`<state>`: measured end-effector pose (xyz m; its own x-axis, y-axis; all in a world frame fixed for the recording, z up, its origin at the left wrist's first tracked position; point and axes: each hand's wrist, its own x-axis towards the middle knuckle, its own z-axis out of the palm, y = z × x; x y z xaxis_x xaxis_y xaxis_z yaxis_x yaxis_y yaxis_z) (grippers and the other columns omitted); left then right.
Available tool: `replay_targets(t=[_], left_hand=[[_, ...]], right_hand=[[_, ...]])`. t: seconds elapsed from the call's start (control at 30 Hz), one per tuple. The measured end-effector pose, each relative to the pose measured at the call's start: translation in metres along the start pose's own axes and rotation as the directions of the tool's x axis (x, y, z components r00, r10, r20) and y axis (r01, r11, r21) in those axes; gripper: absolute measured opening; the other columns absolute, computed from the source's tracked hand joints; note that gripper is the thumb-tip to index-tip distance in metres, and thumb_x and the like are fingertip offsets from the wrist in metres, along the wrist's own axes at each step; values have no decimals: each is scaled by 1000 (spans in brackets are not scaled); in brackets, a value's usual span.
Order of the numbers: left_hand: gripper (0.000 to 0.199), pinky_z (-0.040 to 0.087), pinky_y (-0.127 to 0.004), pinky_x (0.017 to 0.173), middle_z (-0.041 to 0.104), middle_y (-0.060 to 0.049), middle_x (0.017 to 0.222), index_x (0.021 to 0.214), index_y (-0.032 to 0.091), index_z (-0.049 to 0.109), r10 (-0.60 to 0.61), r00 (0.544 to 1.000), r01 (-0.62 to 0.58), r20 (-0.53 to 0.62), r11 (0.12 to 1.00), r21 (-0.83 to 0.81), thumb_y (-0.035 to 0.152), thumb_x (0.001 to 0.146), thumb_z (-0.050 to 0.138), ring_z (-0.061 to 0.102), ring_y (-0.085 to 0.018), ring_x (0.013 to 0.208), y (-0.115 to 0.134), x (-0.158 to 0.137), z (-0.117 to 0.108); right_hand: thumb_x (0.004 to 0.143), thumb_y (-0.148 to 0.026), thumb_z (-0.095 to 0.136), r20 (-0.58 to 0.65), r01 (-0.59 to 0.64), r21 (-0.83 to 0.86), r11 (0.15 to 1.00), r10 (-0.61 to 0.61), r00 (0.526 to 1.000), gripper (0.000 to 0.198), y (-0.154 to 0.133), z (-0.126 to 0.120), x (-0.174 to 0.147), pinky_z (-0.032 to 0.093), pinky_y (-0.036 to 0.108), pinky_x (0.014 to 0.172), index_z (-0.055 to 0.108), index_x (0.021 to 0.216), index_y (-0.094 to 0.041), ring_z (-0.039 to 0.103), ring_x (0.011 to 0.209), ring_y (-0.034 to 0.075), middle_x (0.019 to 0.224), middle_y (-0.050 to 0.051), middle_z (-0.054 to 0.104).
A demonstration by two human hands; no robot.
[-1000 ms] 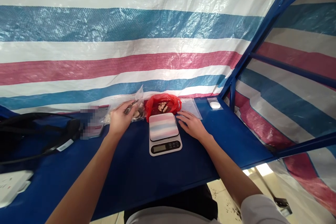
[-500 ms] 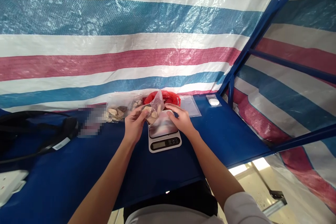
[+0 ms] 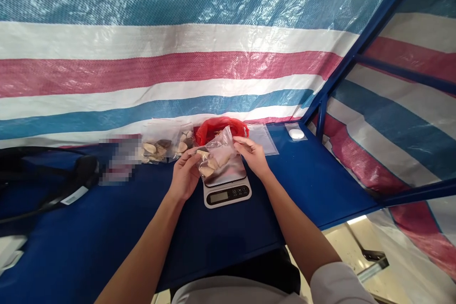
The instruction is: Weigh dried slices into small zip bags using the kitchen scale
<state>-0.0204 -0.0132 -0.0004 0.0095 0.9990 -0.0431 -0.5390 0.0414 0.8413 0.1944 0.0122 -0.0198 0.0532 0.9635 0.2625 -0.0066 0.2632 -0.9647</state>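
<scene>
Over a kitchen scale (image 3: pixel 228 194) I hold a clear plastic bag (image 3: pixel 223 152) with several pale, flat, stone-like pieces in its lower left part. My left hand (image 3: pixel 187 173) grips the bag's left side, thumb on top. At the bag's upper right edge, my right hand (image 3: pixel 252 152) has its thumb and fingertips closed on the plastic. The bag tilts and covers much of the scale's shiny plate. No digits can be read on the scale's display. Right behind lies an open red plastic bag (image 3: pixel 203 130), its contents mostly hidden.
Two filled clear bags, one larger (image 3: pixel 156 149) and one smaller (image 3: pixel 185 142), stand to the left. Flat clear bags (image 3: pixel 265 140) and a white rounded object (image 3: pixel 296 134) lie right. Black straps (image 3: pixel 85 171) rest on the blue table (image 3: pixel 302 185). Striped sheeting (image 3: pixel 160 69) walls the back.
The bag's pieces now sit lower, and more of its plastic is spread toward my right hand. My right fingers have come onto its upper edge. The view has shifted slightly.
</scene>
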Motion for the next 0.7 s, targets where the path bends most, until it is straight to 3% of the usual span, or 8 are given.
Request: replay_targets(t=[0.17, 0.43, 0.53, 0.6, 0.7], left_hand=[[34, 57, -32, 71, 77, -3, 90, 96, 21, 74, -31, 999, 31, 8, 999, 26, 31, 66, 86, 73, -22, 80, -2, -1, -3], [35, 58, -36, 73, 77, -4, 90, 98, 21, 74, -9, 1000, 10, -14, 996, 94, 35, 68, 85, 73, -24, 84, 1, 0, -5], [37, 57, -33, 75, 76, -4, 91, 100, 20, 73, 96, 994, -86, -44, 977, 197, 36, 69, 86, 72, -22, 83, 3, 2, -13], [38, 56, -34, 81, 76, -5, 95, 101, 20, 72, 224, 973, -195, -48, 920, 339, 37, 70, 84, 71, -21, 88, 5, 3, -18], [33, 54, -37, 93, 74, -7, 106, 102, 20, 72, 442, 897, -364, 21, 709, 604, 39, 76, 79, 69, -24, 100, 15, 3, -21]], right_hand=[[77, -49, 76, 22, -37, 64, 997, 36, 999, 38, -5, -1, -1, 60, 38, 89, 76, 105, -23, 73, 99, 24, 107, 5, 78], [67, -49, 84, 46, -189, 170, 967, 184, 982, 38, -9, -4, -1, 62, 32, 59, 76, 92, -22, 71, 72, 20, 84, 2, 74], [64, -48, 86, 45, -230, 201, 952, 225, 973, 38, -7, -4, -2, 62, 31, 57, 75, 89, -22, 72, 72, 20, 84, 1, 73], [63, -47, 87, 48, -244, 210, 947, 240, 970, 38, -7, -2, -3, 62, 30, 56, 75, 88, -21, 73, 72, 20, 84, 1, 72], [62, -47, 87, 50, -250, 195, 948, 245, 968, 37, -11, 1, -4, 62, 29, 53, 75, 86, -21, 73, 73, 21, 83, 2, 72]])
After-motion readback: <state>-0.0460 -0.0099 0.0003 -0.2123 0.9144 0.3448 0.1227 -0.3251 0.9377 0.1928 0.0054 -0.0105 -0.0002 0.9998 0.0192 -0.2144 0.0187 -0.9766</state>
